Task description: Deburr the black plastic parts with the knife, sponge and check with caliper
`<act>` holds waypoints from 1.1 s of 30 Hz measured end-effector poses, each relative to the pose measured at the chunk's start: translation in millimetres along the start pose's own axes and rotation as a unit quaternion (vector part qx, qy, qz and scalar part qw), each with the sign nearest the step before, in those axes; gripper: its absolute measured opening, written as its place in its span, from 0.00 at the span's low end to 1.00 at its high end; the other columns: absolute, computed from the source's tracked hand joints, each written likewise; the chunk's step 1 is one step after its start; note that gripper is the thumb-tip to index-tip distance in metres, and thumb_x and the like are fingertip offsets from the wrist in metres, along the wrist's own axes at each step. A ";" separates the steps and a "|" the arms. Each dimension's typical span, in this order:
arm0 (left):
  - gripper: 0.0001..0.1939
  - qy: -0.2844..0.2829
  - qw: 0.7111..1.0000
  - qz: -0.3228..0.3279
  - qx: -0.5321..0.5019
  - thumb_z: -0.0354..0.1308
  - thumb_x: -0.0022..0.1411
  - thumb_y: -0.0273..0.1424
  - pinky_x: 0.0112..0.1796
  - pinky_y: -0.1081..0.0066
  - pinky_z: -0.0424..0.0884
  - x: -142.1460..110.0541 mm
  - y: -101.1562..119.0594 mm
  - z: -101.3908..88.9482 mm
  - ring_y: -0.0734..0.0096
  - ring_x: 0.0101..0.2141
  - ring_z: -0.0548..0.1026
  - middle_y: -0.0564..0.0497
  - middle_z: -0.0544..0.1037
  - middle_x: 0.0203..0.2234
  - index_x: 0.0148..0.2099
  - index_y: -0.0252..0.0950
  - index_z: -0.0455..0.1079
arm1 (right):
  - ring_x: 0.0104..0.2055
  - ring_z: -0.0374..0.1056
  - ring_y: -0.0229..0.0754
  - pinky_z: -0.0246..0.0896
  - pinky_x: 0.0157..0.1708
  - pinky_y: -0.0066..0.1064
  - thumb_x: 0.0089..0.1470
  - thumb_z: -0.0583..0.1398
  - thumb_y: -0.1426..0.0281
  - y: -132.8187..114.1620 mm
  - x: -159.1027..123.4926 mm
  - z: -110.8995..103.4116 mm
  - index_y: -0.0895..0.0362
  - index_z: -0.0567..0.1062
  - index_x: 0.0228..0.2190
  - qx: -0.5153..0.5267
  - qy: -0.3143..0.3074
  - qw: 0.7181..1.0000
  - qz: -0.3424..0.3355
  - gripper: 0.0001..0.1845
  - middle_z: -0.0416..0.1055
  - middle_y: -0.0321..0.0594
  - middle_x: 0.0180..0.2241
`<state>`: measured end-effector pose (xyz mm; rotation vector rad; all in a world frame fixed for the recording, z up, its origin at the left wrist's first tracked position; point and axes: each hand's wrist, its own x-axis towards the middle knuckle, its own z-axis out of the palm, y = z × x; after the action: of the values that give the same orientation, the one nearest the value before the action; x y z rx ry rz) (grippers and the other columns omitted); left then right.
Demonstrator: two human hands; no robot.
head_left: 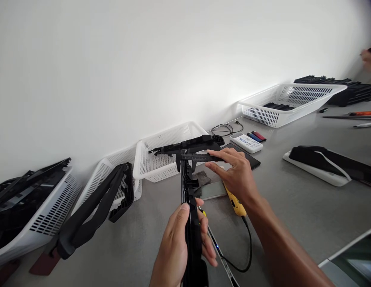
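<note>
My left hand (176,235) is wrapped round a long black plastic part (191,223), held lengthwise away from me over the grey table. At the part's far end a dark caliper (200,157) with a marked scale sits crosswise, its jaws straddling the end. Whether both jaws touch the plastic I cannot tell. My right hand (236,169) pinches the caliper's beam between thumb and fingers. Below the right hand, a yellow-handled tool (235,199) with a black cord lies on the table, beside a grey cloth (202,178) and a pale flat piece (213,190).
White baskets (155,175) with black parts line the wall. Another white basket (275,119) stands back right, near stacked black parts (350,93). A white box-like device (247,142), a black-and-white piece (320,175) and pens (365,124) lie rightward. Another person's hand (369,59) shows far right.
</note>
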<state>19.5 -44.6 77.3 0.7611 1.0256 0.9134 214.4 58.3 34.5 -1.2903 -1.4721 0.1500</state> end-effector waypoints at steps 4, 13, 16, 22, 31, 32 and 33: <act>0.25 0.096 0.994 0.041 0.009 0.63 0.69 0.52 0.18 0.75 0.70 0.7 3.6 -15.1 0.75 0.17 0.71 0.56 0.74 0.26 0.53 0.36 0.76 | 0.36 0.77 0.54 0.62 0.33 0.39 0.64 0.66 0.51 -4.6 -3.6 2.5 0.54 0.86 0.46 -0.034 -0.012 0.991 0.127 0.21 0.85 0.47 0.38; 0.23 0.218 0.960 0.159 -0.071 0.64 0.68 0.50 0.17 0.77 0.65 8.2 11.3 -24.7 0.78 0.17 0.68 0.59 0.72 0.26 0.55 0.37 0.76 | 0.50 0.83 0.56 0.76 0.48 0.45 0.63 0.65 0.68 -17.6 -29.6 36.3 0.51 0.86 0.50 0.096 -0.284 0.950 0.089 0.15 0.86 0.46 0.50; 0.25 0.189 0.968 0.146 -0.071 0.63 0.69 0.52 0.16 0.77 0.65 14.4 7.1 -18.2 0.78 0.16 0.68 0.58 0.73 0.26 0.55 0.36 0.76 | 0.49 0.83 0.54 0.77 0.46 0.45 0.68 0.61 0.60 -18.4 -15.8 16.1 0.51 0.86 0.50 0.183 -0.206 0.958 0.085 0.17 0.86 0.46 0.50; 0.28 0.158 0.973 0.142 -0.086 0.62 0.69 0.54 0.16 0.76 0.66 24.2 0.0 -17.9 0.77 0.16 0.68 0.57 0.74 0.26 0.55 0.34 0.75 | 0.40 0.81 0.63 0.73 0.42 0.51 0.57 0.64 0.51 79.6 16.8 -56.4 0.54 0.87 0.43 -0.102 -0.010 0.975 0.199 0.23 0.85 0.51 0.38; 0.30 0.141 0.974 0.135 -0.115 0.64 0.67 0.56 0.16 0.75 0.66 22.9 1.2 -17.6 0.76 0.16 0.67 0.57 0.73 0.25 0.55 0.34 0.75 | 0.40 0.79 0.71 0.71 0.39 0.54 0.37 0.70 0.42 216.0 49.4 -75.6 0.54 0.81 0.28 -0.268 -0.252 0.890 0.270 0.29 0.82 0.60 0.33; 0.30 0.140 0.973 0.139 -0.119 0.64 0.67 0.56 0.16 0.75 0.66 23.2 1.2 -17.0 0.76 0.15 0.67 0.57 0.73 0.24 0.55 0.34 0.75 | 0.34 0.78 0.67 0.70 0.34 0.51 0.35 0.71 0.43 214.0 52.7 -74.3 0.52 0.79 0.24 -0.238 -0.270 0.887 0.288 0.25 0.79 0.54 0.27; 0.30 0.139 0.972 0.144 -0.123 0.64 0.67 0.56 0.16 0.75 0.66 23.6 1.0 -16.4 0.76 0.15 0.67 0.57 0.73 0.24 0.55 0.34 0.76 | 0.29 0.75 0.62 0.68 0.30 0.49 0.35 0.71 0.44 210.9 54.7 -73.1 0.51 0.77 0.21 -0.208 -0.285 0.885 0.303 0.24 0.75 0.49 0.22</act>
<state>9.5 -21.3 63.9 0.5910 1.0334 1.4010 410.7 144.1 -48.8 -2.1753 -1.5753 0.7078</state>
